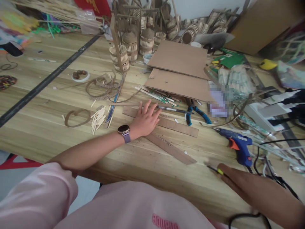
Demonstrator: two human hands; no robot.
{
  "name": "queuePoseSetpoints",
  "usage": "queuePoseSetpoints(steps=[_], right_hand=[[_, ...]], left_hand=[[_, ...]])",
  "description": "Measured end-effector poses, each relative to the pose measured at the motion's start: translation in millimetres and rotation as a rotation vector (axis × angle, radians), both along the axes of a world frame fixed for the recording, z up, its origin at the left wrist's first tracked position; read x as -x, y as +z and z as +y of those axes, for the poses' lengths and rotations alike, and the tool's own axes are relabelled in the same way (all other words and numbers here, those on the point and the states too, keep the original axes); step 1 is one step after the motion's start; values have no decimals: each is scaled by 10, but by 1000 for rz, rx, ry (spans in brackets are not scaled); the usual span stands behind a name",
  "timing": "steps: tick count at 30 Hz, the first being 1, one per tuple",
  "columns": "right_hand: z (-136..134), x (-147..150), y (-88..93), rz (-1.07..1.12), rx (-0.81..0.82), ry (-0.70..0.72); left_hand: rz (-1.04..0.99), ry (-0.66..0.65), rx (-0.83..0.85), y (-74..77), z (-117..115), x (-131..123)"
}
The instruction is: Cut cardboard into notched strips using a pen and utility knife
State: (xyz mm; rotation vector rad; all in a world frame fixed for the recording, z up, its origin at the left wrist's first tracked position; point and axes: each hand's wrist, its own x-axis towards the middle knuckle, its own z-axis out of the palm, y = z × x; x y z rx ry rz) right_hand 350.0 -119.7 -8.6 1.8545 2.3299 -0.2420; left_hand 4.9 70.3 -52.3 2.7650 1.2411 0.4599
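Note:
My left hand (146, 121) lies flat with its fingers spread, pressing on brown cardboard strips. One strip (181, 126) runs to the right from under the hand, and another (173, 149) slants toward the table's front edge. A pen-like tool (172, 109) lies just beyond the fingertips. My right hand (234, 178), slightly blurred, is closed around a slim tool (219, 171) with a yellow part and a dark tip; its exact kind is unclear. That tip is above the table, apart from the slanted strip. A blue glue gun (238, 144) lies beyond the right hand.
Cardboard sheets (177, 84) and blue-handled pliers (199, 115) lie past the strips. Small sticks (98, 120), a cardboard ring (77, 118) and a white dish (80, 76) are at left. Slatted baskets (130, 46) stand behind. A power strip (264, 111) and cables are at right.

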Motion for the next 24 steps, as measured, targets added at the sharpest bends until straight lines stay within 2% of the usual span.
queuePoseSetpoints(steps=[1,2,6,9,11,14,17,20,24], right_hand=[[52,-11,36,-22,26,2],[107,6,50,-68,-14,-18],[302,261,-83,-208,-267,5],[358,451,-199,-282,-397,41],[365,552,-214,-294,-451,33],[378,743,-180,-180,-500,38],[413,996,-152,54,-459,128],[436,1195,-149,232,-426,225],[392,1286,-160,235,-494,306]], left_hand=[[-20,-11,-21,2,6,1],[-43,-24,-40,11,12,7],[-107,-158,-82,133,-15,119],[-28,-350,-42,252,-131,269],[78,-398,0,297,-224,349],[160,-354,60,315,-320,389],[137,-310,89,330,-370,375],[96,-302,50,336,-454,395],[31,-291,-55,283,-653,492]])
